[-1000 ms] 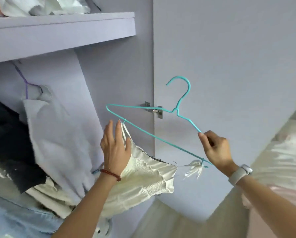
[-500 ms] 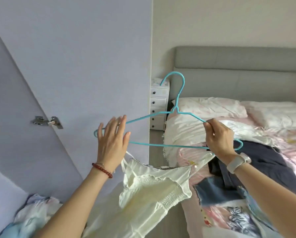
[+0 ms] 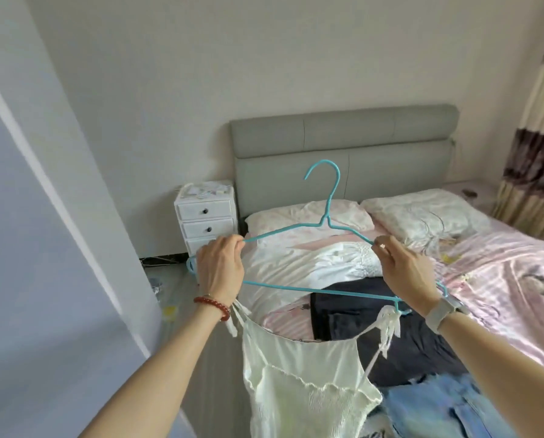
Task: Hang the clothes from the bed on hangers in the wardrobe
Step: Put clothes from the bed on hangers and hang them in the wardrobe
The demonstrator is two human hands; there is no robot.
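View had swung further right from wardrobe door to bed [image 3: 501, 279]; turquoise wire hanger [image 3: 329, 216], long axis left-right, pinched by left hand [image 3: 220, 267] and right hand [image 3: 406, 270], cream strappy top [image 3: 302, 384] hanging beneath, nearer.

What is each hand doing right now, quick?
Left hand: closed, pinching the left shoulder of the teal hanger.
Right hand: closed, pinching the hanger's right shoulder; the white camisole hangs from it.

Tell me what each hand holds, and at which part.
Both hold the teal hanger: left hand on its left shoulder wire, right hand on its right.
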